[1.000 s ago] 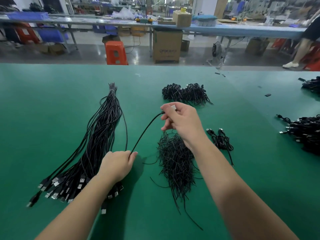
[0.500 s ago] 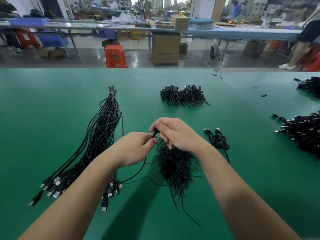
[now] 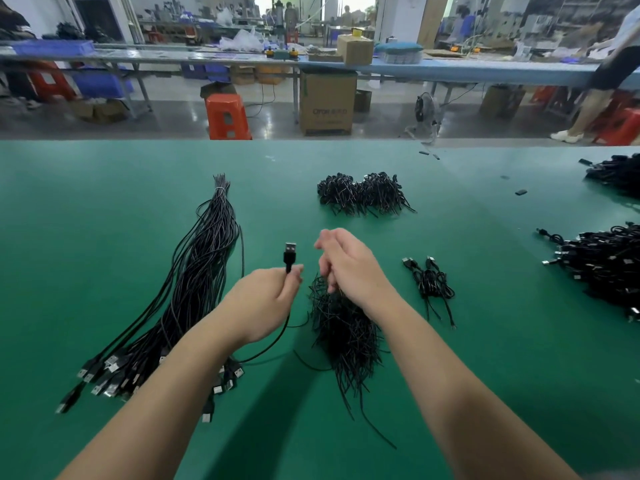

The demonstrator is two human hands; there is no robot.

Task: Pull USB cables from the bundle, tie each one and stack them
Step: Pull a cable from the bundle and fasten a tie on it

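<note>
A long bundle of black USB cables (image 3: 201, 271) lies on the green table (image 3: 86, 209) at my left, plugs fanned toward me. My left hand (image 3: 263, 303) pinches one cable just below its USB plug (image 3: 290, 252), which points up; the cable loops down under my wrist toward the bundle. My right hand (image 3: 349, 268) hovers over the top of a pile of thin black ties (image 3: 346, 337), fingers loosely curled, with nothing visible in them. A few tied cables (image 3: 431, 282) lie to the right.
Two dark coiled heaps (image 3: 363, 194) sit farther back at centre. Larger heaps of cables (image 3: 606, 268) line the right edge, with another (image 3: 616, 173) behind them. Beyond the table's far edge are stools, boxes and benches.
The plug end passed from my right hand to my left. My right hand let go and moved right over the tie pile; my left hand rose with the plug upright.
</note>
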